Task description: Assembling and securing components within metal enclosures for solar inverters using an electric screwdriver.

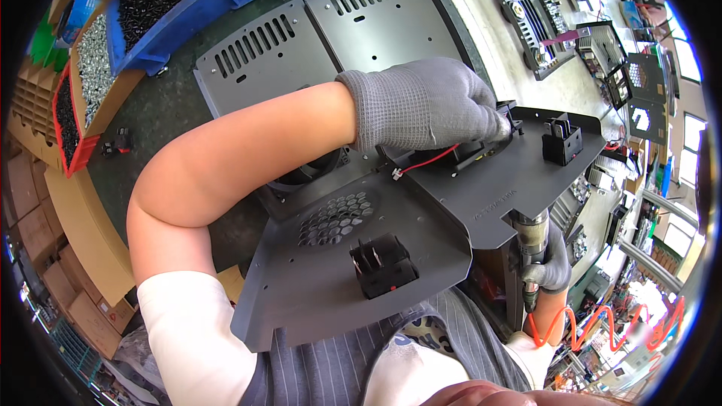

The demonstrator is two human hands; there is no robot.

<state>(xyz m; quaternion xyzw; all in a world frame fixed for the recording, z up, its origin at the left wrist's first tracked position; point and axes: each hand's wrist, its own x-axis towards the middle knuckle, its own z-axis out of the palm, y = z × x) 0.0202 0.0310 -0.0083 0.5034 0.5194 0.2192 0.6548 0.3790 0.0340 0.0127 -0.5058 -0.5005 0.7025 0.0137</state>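
Observation:
My left hand (429, 105), in a grey knit glove, reaches across two dark metal panels. Its fingers are curled at the corner of a black cooling fan (447, 158), mostly hidden under the hand; a red wire (432, 159) with a small white plug runs out of it. My right hand (555, 263), also gloved, is wrapped round an air screwdriver (532, 237), whose upper end passes out of sight beneath the right panel (481, 195). A black power socket (564, 143) sits in that panel. The near-left panel (301, 286) has a honeycomb vent and another black socket (382, 265).
Slotted grey panels (368, 22) lie at the back. Blue bins (188, 11) of dark screws and a red bin (71, 124) stand at the left. An orange coiled hose (609, 331) hangs at the right. Metal parts (538, 22) lie on the far-right bench.

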